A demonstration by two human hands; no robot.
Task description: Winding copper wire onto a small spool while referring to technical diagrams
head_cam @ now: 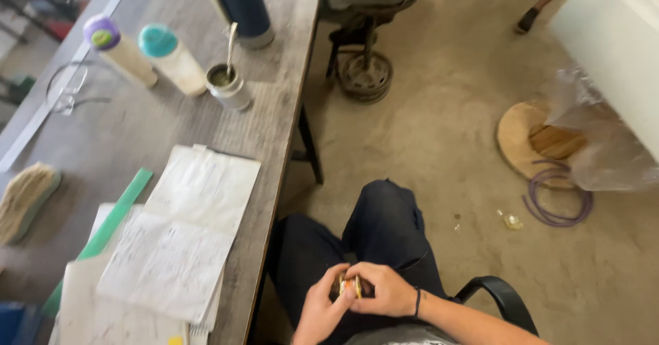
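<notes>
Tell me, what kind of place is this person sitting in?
Probably a workshop. There's a rough wooden workbench with handwritten papers and a brush, and a bare concrete floor with a coil of purple hose. Both hands hold a small object.

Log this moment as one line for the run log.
posture: seated beside table | left hand and right hand: both on small orange object over lap | fingers: closed on it | table: papers, two bottles
</notes>
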